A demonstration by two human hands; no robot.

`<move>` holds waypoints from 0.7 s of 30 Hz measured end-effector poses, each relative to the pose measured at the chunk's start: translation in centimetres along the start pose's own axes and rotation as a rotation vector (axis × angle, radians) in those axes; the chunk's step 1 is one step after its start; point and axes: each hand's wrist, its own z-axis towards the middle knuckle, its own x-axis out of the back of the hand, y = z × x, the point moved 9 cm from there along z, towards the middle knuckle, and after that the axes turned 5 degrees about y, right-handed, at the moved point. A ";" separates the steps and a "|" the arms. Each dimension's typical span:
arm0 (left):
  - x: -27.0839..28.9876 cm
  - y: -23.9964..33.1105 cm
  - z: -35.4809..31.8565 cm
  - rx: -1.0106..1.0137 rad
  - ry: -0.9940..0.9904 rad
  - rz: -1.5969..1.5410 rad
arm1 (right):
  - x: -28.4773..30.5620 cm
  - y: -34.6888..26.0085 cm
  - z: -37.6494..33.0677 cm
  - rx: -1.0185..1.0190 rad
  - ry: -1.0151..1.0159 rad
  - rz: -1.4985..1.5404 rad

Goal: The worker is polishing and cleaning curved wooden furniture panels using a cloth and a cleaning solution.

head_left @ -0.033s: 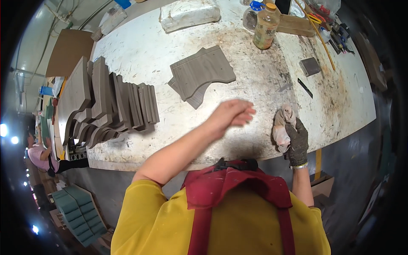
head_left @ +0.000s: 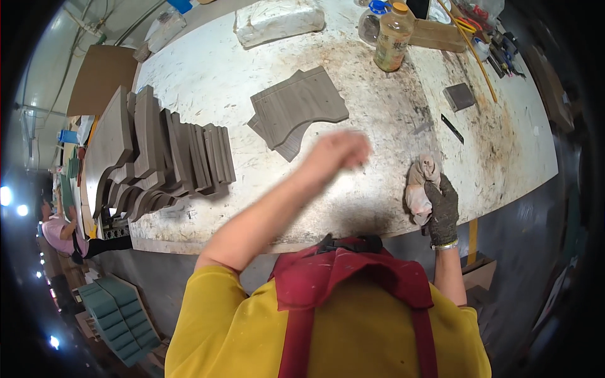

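Rag (head_left: 418, 192) in the right hand (head_left: 443, 211), at a stained white worktable (head_left: 510, 151)

Head view. Rag: one, pale, crumpled, at the near right edge of the worktable; I cannot tell whether it touches the top. Right hand: gloved in dark grey, fingers clamped on the rag. Left hand (head_left: 343, 148): bare, over the worktable just short of the loose boards (head_left: 299, 104), fingers curled in; blur keeps me from telling whether they hold anything.

Surface: white, scuffed, brown-black stains heaviest toward the right. On it I list: at left, a row of shaped boards (head_left: 151, 145), grey-brown, on edge; mid-table, the loose boards, flat and overlapping; far side, a white wrapped block (head_left: 280, 24) and an orange-capped bottle (head_left: 392, 44), upright; at right, a dark square block (head_left: 459, 97), near it a black strip (head_left: 452, 129).

Room: grey floor (head_left: 164, 271); brown panel (head_left: 101, 79) beyond the row; green stack (head_left: 120, 321), lower left; bright lamps (head_left: 5, 195) and a person in a pink top (head_left: 57, 233), far left.
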 end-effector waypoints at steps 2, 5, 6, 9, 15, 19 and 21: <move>6.7 8.0 1.2 -0.464 0.383 0.634 | 0.2 0.3 0.1 -0.074 0.023 0.071; 13.4 14.0 4.0 -0.772 0.857 1.301 | -0.5 0.4 0.0 -0.110 -0.007 0.071; 14.4 12.4 5.2 -0.754 0.807 1.438 | -1.2 0.4 -0.1 -0.118 -0.036 0.162; 18.2 6.8 8.7 -0.280 0.551 1.646 | -2.7 -0.2 -0.4 -0.068 -0.082 0.095; 19.1 6.2 6.2 -0.173 0.733 1.561 | -4.3 -0.9 0.1 -0.114 -0.137 0.053; 19.1 6.6 7.4 -0.240 0.698 1.469 | -6.2 -0.4 0.9 -0.203 -0.227 0.209; 18.3 6.3 7.8 -0.314 0.715 1.422 | -7.1 -0.6 1.1 -0.144 -0.256 0.218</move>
